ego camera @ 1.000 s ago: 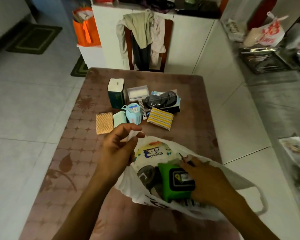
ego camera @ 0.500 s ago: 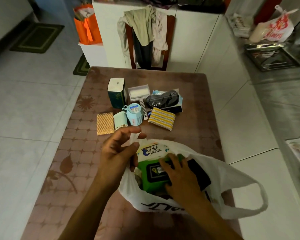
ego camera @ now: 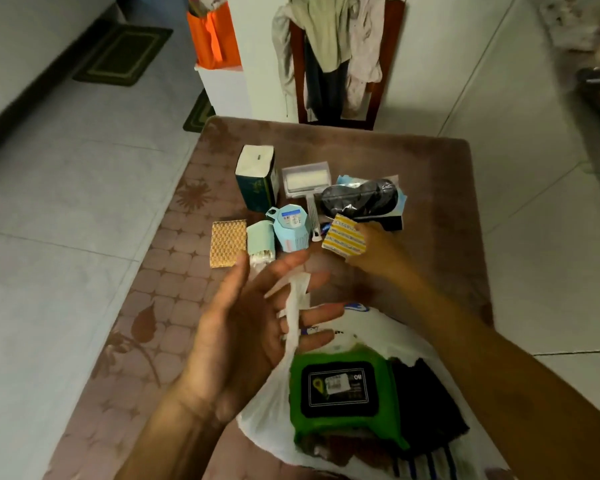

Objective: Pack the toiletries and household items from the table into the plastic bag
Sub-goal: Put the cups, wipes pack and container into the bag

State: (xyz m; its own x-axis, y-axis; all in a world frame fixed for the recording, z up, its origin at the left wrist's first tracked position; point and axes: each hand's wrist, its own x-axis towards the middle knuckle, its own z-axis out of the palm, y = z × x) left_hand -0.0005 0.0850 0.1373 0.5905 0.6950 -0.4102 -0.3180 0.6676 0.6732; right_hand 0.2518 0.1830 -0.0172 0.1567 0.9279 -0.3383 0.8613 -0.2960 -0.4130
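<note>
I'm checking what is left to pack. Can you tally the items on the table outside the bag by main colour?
Green: 2, box and pale tube
Blue: 1, hexagonal container
Yellow or tan: 2, striped pack and woven pad
White: 1, roller
Black: 1, pouch
Total: 7

Single head-worn wide-angle view, looking forward and steeply down onto the brown patterned tabletop (ego camera: pixel 174 299). Close range: forearms fill the near edge. Beyond the tabletop's far edge, a clothes-draped wooden chair (ego camera: pixel 381 64).
</note>
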